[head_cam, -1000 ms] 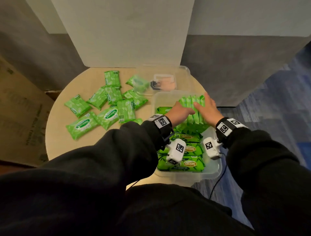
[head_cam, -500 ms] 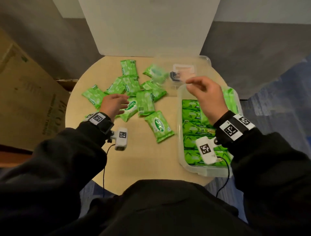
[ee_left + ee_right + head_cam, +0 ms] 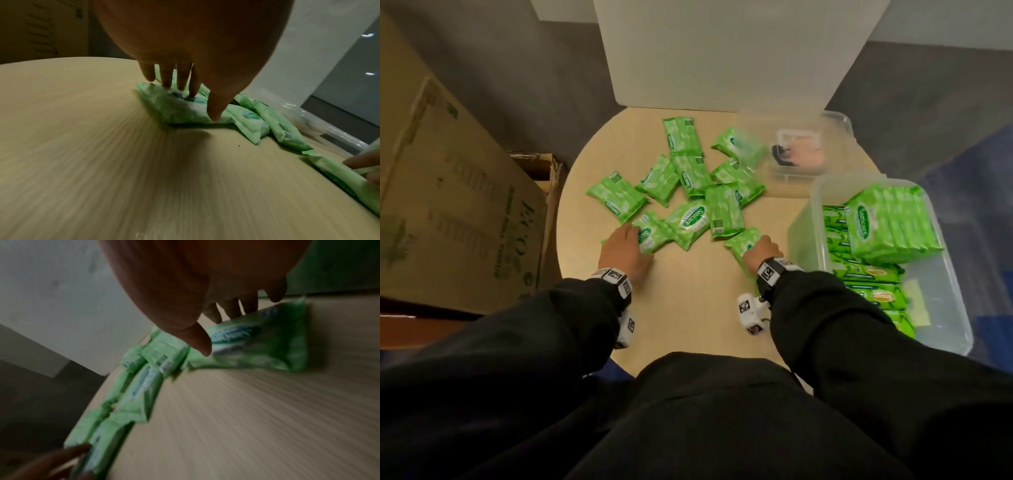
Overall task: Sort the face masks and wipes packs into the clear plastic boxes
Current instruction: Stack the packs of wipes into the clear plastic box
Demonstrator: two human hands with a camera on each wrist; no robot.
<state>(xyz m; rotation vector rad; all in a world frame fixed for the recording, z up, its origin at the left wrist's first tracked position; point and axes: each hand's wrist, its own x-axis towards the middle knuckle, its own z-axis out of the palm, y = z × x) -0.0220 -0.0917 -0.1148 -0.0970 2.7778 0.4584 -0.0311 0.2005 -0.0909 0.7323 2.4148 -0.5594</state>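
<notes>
On the round table [image 3: 688, 308], loose green wipes packs [image 3: 690, 185] lay scattered in an overlapping heap. Left hand [image 3: 625, 253]: fingers [image 3: 170, 78] extended downward, tips touching the top of the near-left pack [image 3: 654, 233], thumb beside its edge; not curled round it. Right hand [image 3: 760, 251]: set on the nearest right pack [image 3: 743, 241], fingers reaching over it; the wrist view was blurred, so whether it gripped could not be told. Near box [image 3: 941, 329], clear plastic, at the table's right edge: rows of packs lying flat, a further row [image 3: 887, 222] standing upright on top. Far box [image 3: 839, 120]: one mask-like item [image 3: 798, 154], indistinct. Cardboard carton [image 3: 448, 212] beside the table, left.
</notes>
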